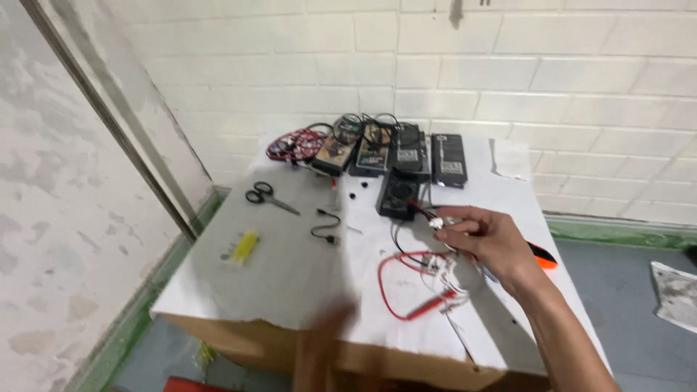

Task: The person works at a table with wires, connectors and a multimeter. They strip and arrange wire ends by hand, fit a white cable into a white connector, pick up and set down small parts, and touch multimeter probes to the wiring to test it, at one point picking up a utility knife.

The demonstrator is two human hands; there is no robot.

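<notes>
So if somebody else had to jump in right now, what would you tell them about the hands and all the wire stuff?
Right hand: fingers pinch a small white connector with thin wires, above the table.
Left hand: blurred at the table's near edge; whether it holds anything cannot be told.
Things: black meter just behind the connector; red probe lead looped below the right hand; scissors, short black cable and a yellow piece lie to the left; black battery packs in a row at the back.
Done: connector picked up.
Left: probe lead lies loose, untouched.
</notes>
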